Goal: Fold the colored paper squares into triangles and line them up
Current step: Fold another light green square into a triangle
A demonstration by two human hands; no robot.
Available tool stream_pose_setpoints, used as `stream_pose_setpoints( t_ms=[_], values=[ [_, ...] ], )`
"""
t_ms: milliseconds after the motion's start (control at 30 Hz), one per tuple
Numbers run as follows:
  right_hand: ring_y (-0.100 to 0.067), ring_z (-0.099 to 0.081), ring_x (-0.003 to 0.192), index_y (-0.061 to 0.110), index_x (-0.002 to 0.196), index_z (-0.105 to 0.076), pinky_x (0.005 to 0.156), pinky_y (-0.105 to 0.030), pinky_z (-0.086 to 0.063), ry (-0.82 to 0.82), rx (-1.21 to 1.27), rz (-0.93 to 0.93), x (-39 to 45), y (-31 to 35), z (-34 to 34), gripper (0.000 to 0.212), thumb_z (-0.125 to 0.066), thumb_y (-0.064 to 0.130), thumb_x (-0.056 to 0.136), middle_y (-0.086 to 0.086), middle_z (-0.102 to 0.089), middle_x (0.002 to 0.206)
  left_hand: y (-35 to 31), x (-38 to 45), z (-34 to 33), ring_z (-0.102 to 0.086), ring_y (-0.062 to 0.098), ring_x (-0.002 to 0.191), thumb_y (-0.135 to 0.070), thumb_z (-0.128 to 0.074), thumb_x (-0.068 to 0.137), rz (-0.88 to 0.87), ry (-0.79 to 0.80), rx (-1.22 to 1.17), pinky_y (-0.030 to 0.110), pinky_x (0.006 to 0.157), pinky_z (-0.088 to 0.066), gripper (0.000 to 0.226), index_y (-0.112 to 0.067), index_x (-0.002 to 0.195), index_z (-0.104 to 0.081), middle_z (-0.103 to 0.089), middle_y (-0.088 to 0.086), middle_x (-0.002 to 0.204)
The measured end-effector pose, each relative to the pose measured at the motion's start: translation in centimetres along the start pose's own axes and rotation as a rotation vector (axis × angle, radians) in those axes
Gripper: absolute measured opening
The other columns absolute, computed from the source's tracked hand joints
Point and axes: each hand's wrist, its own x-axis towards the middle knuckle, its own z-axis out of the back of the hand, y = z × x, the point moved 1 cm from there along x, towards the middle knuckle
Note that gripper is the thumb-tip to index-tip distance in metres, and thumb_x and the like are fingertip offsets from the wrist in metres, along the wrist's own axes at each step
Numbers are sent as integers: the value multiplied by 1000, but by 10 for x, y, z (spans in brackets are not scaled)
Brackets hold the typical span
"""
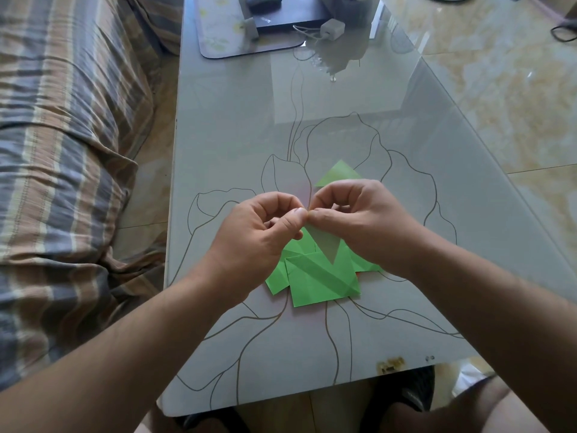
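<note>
My left hand (265, 226) and my right hand (352, 210) meet thumb to thumb above the table and together pinch the top of a pale grey paper (326, 246), which hangs down to a point. Under it a loose stack of green paper squares (321, 285) lies on the table, the top one creased along its diagonal. A sliver of orange paper (359, 274) peeks out at the stack's right edge. Beyond my hands a green folded triangle (338, 174) lies flat, its near edge hidden by my right hand.
The glass table (237, 126) bears a drawn flower outline. At its far end are a floral mat (218, 32), a dark flat device (290, 17) and a white charger (332, 29) with its cable. A striped sofa (62, 145) runs along the left. Tiled floor lies right.
</note>
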Motion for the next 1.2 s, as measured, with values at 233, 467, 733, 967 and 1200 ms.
stream_pose_setpoints(
  t_ms=[233, 467, 733, 967, 1200],
  values=[
    [-27, -45, 71, 17, 84, -74, 66, -45, -36, -12, 19, -13, 2, -1, -1, 17, -75, 34, 83, -16, -57, 76, 1, 2, 2, -68, 14, 78, -18, -65, 100, 4, -11, -2, 25, 74, -54, 9, -11, 96, -70, -69, 2, 84],
    [-25, -44, 73, 16, 88, -75, 68, -43, -35, 5, -2, -46, 5, -4, 4, 18, -76, 34, 85, -13, -55, 77, 3, 5, 5, -68, 14, 79, -18, -66, 99, 24, -18, -5, 25, 74, -54, 7, -15, 94, -70, -70, 2, 83],
    [-28, -47, 80, 17, 90, -77, 74, -45, -36, 9, 38, -39, 4, 0, 8, 19, -78, 35, 84, -24, -58, 83, -1, 6, 8, -68, 14, 79, -18, -66, 99, 16, -22, -24, 22, 74, -54, 7, -14, 94, -70, -71, 3, 84],
    [-26, -43, 74, 15, 89, -76, 70, -43, -37, -6, -7, -25, 6, 1, 10, 13, -77, 29, 90, -16, -57, 81, -5, 6, 10, -67, 11, 74, -14, -64, 100, 9, -37, -52, 18, 70, -53, 9, -13, 93, -69, -70, 0, 79],
    [-15, -60, 71, 9, 91, -74, 64, -16, -49, -52, -62, 3, 5, 4, 10, 11, -72, 19, 95, -25, -68, 83, -5, 7, 13, -69, 12, 76, -18, -65, 100, 13, -60, -22, 28, 75, -55, 8, -16, 93, -68, -71, -2, 81]
  ],
)
